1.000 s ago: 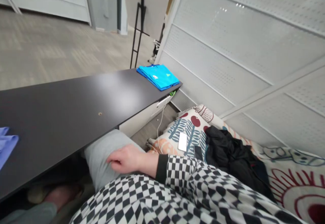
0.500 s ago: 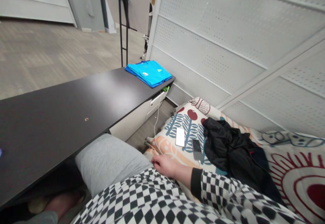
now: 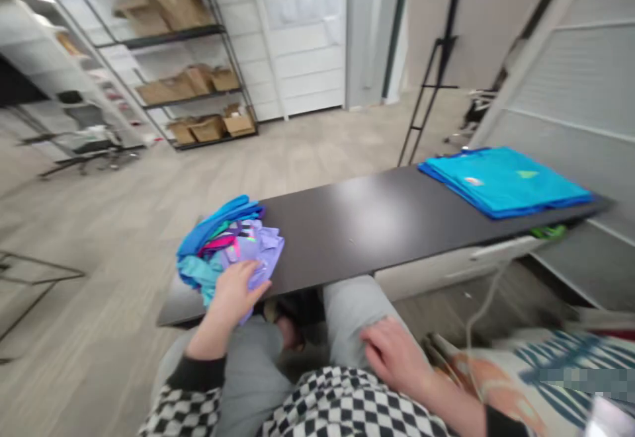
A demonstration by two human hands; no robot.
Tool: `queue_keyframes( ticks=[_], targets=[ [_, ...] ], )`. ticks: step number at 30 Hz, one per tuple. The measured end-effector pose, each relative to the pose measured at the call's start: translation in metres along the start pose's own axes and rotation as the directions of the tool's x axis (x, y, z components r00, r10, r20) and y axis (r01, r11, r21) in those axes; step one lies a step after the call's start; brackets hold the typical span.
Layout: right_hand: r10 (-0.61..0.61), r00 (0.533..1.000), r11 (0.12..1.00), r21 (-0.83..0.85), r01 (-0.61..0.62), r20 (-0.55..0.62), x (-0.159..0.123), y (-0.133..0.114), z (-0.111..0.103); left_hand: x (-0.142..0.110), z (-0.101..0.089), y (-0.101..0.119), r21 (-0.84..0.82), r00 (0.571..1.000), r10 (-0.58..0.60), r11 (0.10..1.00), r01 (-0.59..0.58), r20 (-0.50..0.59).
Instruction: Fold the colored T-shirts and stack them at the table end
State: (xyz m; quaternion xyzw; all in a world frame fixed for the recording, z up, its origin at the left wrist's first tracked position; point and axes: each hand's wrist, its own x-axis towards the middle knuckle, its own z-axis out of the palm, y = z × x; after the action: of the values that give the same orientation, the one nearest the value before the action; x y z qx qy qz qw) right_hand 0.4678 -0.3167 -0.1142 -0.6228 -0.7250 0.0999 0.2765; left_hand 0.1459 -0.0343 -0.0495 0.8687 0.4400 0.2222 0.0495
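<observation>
Faces a wheeled chair (image 3: pixel 89 139) at upper left, then a metal rack (image 3: pixel 176 35) with brown paper bags (image 3: pixel 186 10), blurred and well beyond reach.

Below, at left of centre, reaches with the left hand (image 3: pixel 231 291) onto a rumpled heap of clothes (image 3: pixel 218 242) in blue, teal, pink and lavender, on the left end of the dark surface (image 3: pixel 317 232). Touches the lavender garment (image 3: pixel 262 252) on the near side of the heap, probably because of lying closest to the body. Holds the thumb apart from the fingers, with lavender cloth next to both; cannot tell whether cloth is pinched.

At bottom centre, sits close to the surface in grey trousers (image 3: pixel 354 305). Rests the right hand (image 3: pixel 397 354) on the right knee, fingers loosely curled, perhaps simply for support. Shows no object in that hand, but hides the palm side, so cannot tell how far shut.

Farther right, has flat folded blue garments (image 3: pixel 526 182) on the far right end of the surface, seemingly stacked flat for neatness and set well apart from the heap to avoid mixing. Below, shows a white cable (image 3: pixel 489 298) beside a patterned cloth (image 3: pixel 506 384) at lower right.
</observation>
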Motion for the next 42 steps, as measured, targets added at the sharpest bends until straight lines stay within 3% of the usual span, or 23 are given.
queue_keyframes(
  ticks=[2,6,10,14,16,18,21,23,24,25,27,30,35,39,42],
  targets=[
    [-0.050,0.998,0.998,0.029,0.051,-0.023,0.002,0.010,0.002,-0.011,-0.015,-0.011,0.077,1.000,-0.017,0.997,0.016,0.019],
    [-0.047,0.999,0.997,0.060,0.048,-0.019,-0.002,0.009,0.000,-0.007,-0.016,-0.008,0.026,0.998,-0.052,0.998,0.051,0.022],
    [0.036,0.999,0.998,0.045,-0.038,0.039,0.001,-0.001,-0.003,0.018,-0.040,-0.001,-0.122,0.982,-0.110,0.988,0.092,-0.153],
    [0.089,0.992,0.995,0.040,-0.092,0.085,0.005,-0.003,-0.005,0.058,-0.077,0.025,-0.237,0.887,-0.201,0.966,0.108,-0.415],
    [0.095,0.993,0.994,0.049,-0.099,0.077,0.005,-0.003,-0.005,0.075,-0.081,0.044,-0.335,0.839,-0.258,0.937,0.098,-0.479],
    [0.090,0.994,0.994,0.053,-0.093,0.059,0.005,-0.003,-0.004,0.082,-0.068,0.063,-0.441,0.864,-0.280,0.894,0.076,-0.419],
    [0.069,0.997,0.997,0.025,-0.070,0.037,0.003,-0.002,-0.002,0.071,-0.024,0.088,-0.491,0.991,-0.097,0.870,0.042,-0.088],
    [0.061,0.998,0.998,0.008,-0.061,0.035,0.002,-0.003,-0.001,0.052,0.008,0.098,-0.428,0.985,0.088,0.904,-0.015,0.150],
    [0.067,0.997,0.998,0.009,-0.067,0.039,0.002,-0.005,-0.002,0.041,0.021,0.101,-0.394,0.973,0.122,0.918,-0.036,0.197],
    [0.083,0.995,0.996,0.020,-0.084,0.047,0.003,-0.006,-0.002,0.031,0.032,0.101,-0.372,0.969,0.138,0.927,-0.054,0.204],
    [0.157,0.985,0.984,0.080,-0.162,0.070,0.009,-0.011,-0.007,0.017,0.044,0.098,-0.363,0.989,0.102,0.930,-0.056,0.109],
    [0.272,0.961,0.934,0.226,-0.277,0.053,0.035,-0.019,-0.023,0.011,0.045,0.088,-0.340,1.000,0.022,0.940,-0.028,-0.022],
    [0.187,0.963,0.958,0.254,-0.136,-0.192,0.121,-0.027,-0.047,0.014,0.037,0.085,-0.292,0.999,0.040,0.956,-0.029,0.032],
    [0.102,0.973,0.990,0.113,-0.080,-0.205,0.177,-0.010,-0.041,0.015,0.034,0.087,-0.560,0.994,-0.102,0.821,0.112,0.051],
    [0.178,0.967,0.983,-0.012,-0.184,-0.182,0.190,0.013,-0.031,0.018,0.034,0.074,-0.694,0.955,-0.294,0.681,0.235,0.035]
  ],
)
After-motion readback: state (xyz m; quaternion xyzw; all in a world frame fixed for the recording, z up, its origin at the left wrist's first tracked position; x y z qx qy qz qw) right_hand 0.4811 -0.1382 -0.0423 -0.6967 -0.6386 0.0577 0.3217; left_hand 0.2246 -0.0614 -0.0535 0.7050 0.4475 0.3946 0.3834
